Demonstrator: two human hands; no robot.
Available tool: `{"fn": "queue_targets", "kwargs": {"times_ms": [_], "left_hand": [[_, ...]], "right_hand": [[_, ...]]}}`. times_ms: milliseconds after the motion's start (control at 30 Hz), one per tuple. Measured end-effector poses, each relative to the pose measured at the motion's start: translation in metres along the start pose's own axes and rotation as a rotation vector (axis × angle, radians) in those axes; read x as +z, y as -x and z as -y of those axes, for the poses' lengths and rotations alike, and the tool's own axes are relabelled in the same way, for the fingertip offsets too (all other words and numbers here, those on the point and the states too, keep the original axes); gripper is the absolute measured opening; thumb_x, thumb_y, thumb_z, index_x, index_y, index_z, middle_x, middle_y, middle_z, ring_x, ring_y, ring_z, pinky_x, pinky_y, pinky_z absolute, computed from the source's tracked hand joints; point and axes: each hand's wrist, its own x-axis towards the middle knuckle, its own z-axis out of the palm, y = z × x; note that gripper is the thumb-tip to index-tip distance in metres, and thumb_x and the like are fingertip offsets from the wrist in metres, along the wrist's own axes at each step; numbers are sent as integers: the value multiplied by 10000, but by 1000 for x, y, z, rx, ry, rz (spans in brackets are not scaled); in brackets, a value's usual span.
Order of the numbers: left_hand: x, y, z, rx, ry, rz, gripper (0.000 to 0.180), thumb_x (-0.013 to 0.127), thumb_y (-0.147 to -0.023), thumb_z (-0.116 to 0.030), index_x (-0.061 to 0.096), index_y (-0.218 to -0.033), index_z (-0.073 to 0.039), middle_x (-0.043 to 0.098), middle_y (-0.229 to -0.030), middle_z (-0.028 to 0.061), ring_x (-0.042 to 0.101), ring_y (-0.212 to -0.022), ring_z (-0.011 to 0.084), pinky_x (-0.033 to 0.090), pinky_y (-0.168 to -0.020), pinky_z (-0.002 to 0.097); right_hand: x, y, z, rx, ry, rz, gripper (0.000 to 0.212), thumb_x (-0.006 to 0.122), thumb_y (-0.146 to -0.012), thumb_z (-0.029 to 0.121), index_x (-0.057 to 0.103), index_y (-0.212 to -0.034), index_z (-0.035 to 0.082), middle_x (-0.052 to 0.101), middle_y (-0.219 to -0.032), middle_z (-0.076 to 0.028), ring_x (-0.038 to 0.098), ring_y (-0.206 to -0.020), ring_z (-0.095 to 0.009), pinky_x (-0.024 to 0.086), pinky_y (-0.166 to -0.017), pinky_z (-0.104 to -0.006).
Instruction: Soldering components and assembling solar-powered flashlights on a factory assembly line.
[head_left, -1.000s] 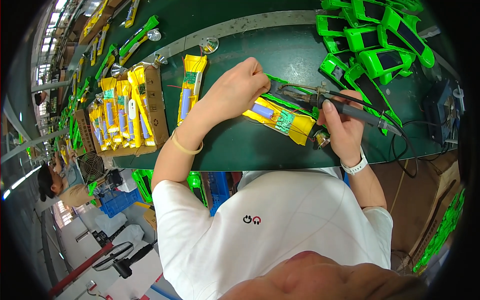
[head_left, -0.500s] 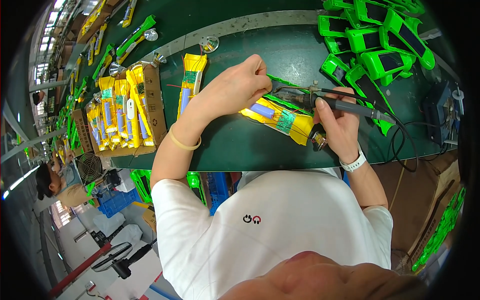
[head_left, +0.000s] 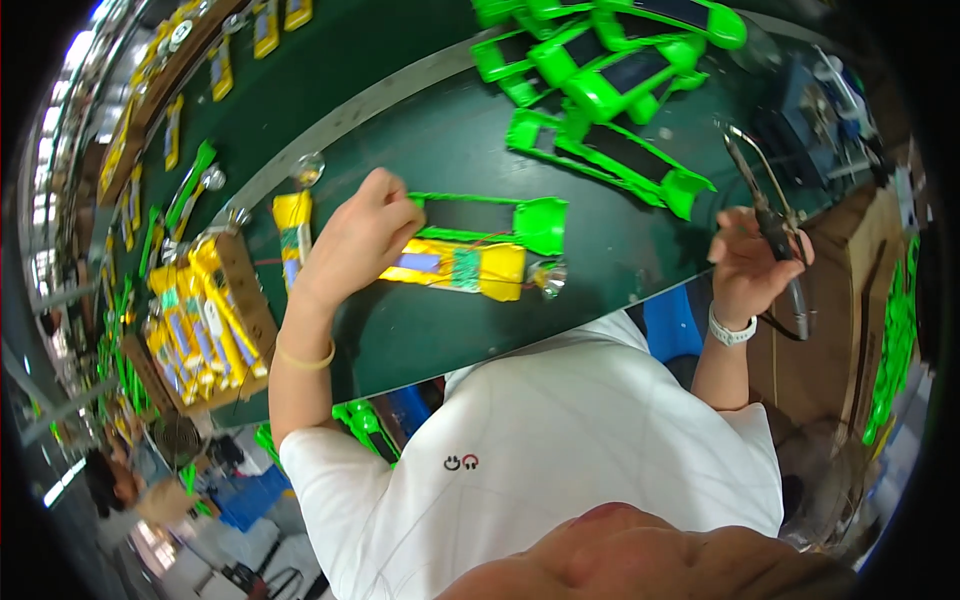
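Observation:
My left hand (head_left: pixel 365 235) is closed, its fingertips at the left end of a green plastic housing (head_left: pixel 540 222) with a dark panel; whatever it pinches is hidden. Along the housing's near side lies a yellow flashlight insert (head_left: pixel 500 270) with a purple battery cell, a green circuit board and thin wires. A small shiny reflector lamp (head_left: pixel 549 278) sits at its right end. Off to the right, my right hand (head_left: pixel 755 262) holds a soldering iron (head_left: pixel 772 225) with a thin curved metal tube, its tip pointing up and away from the work.
Green housings (head_left: pixel 625 80) are heaped at the back. A cardboard box (head_left: pixel 255 300) of yellow inserts stands left, near another insert (head_left: pixel 293 235) with its reflector (head_left: pixel 309 168). A dark blue device (head_left: pixel 795 120) sits at the far right. Another person (head_left: pixel 125 480) is at far left.
My right hand has swung the soldering iron away to the right, off the insert. The view has turned, and the housing and insert now lie nearly level. My left hand stays closed at their left end.

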Motion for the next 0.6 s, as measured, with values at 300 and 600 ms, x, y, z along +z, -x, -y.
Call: {"fn": "queue_targets", "kwargs": {"times_ms": [300, 600], "left_hand": [[2, -3, -8, -29, -15, -14, 67, 624, -705, -19, 590, -762, -30, 458, -832, 102, 530, -727, 250, 456, -636, 321], [1, -4, 0, -13, 27, -19, 112, 649, -743, -94, 604, -835, -49, 454, -831, 87, 522, -744, 241, 446, -655, 308]], "right_hand": [[-19, 20, -19, -42, 548, 220, 607, 470, -864, 500, 350, -1187, 1, 599, -1027, -177, 512, -1072, -304, 363, -960, -425], [-22, 23, -1, -323, 297, 135, 559, 407, -852, 569, 312, -1111, 82, 536, -993, -283, 612, -788, -405, 566, -607, -500]]}}
